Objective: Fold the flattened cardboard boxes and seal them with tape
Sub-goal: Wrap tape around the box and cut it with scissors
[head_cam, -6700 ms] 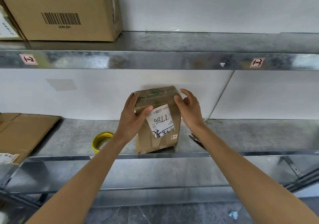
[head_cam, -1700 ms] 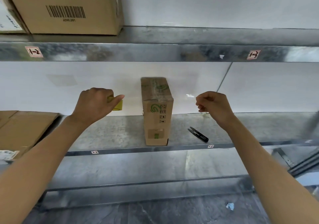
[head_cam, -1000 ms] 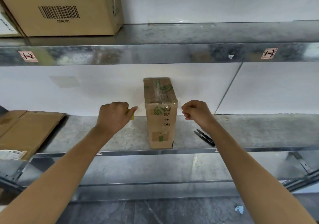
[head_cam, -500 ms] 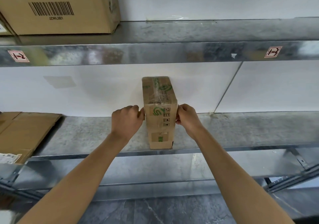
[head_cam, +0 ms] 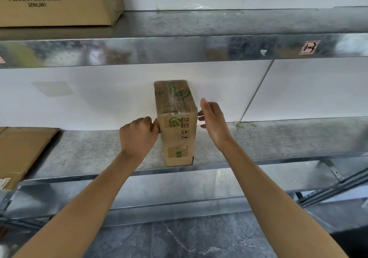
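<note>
Upper shelf (head_cam: 199,46): carries the large carton (head_cam: 59,1) at your far left, barcode face toward you; contents not visible.
Middle shelf (head_cam: 278,138): carries the flattened cardboard (head_cam: 22,152) at your left and, well apart from it, the small box (head_cam: 176,122).
Small box: stands on end at the shelf's front edge, between your hands; flaps closed, clear tape (head_cam: 173,100) along the top seam; contents not visible.
Change: half a second ago your right hand (head_cam: 213,122) was pinched shut against the box's right face; it has since opened. Box and left hand (head_cam: 139,136) have kept their places.
Left hand: fingers curled into a fist, thumb side touching the box's left face near its top edge; you cannot tell whether the fist holds anything.
Right hand: open, fingers straight and together, palm turned toward the box's right face, fingertips just beside its upper corner; it holds nothing.
</note>
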